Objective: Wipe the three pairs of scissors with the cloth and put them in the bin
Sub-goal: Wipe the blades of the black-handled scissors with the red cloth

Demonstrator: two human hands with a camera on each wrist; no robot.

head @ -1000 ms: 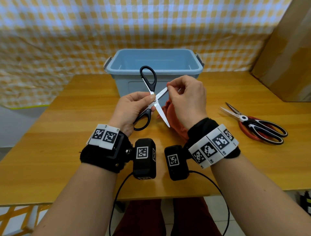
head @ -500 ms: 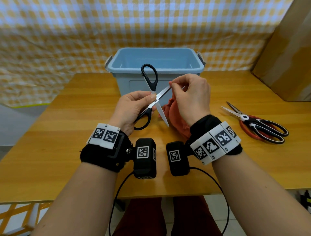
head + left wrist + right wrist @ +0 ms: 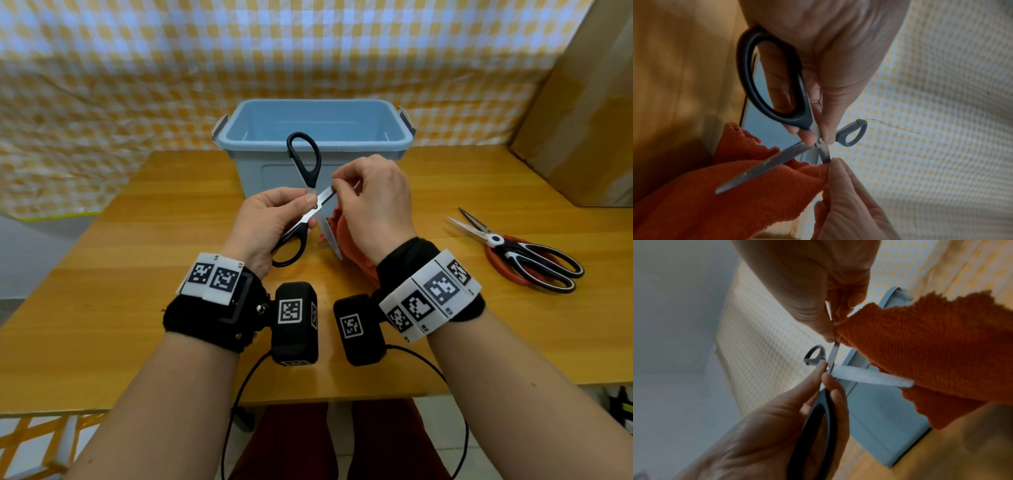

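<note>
left hand (image 3: 274, 222) pinches black scissors (image 3: 310, 202) at pivot; right hand (image 3: 373, 202) pinches cloth (image 3: 735, 194) on blade. stiff, sharp; hold by handles.

A wooden table (image 3: 102, 308) with an orange-brown grain carries the things. At its far edge, in the middle, stands a pale blue bin (image 3: 274, 174), open at the top, upright. On the right side lie two pairs of scissors (image 3: 527, 260), one black-and-white-handled pair stacked on a red-handled one, blades open and pointing left and away. They are well apart from the bin
</note>
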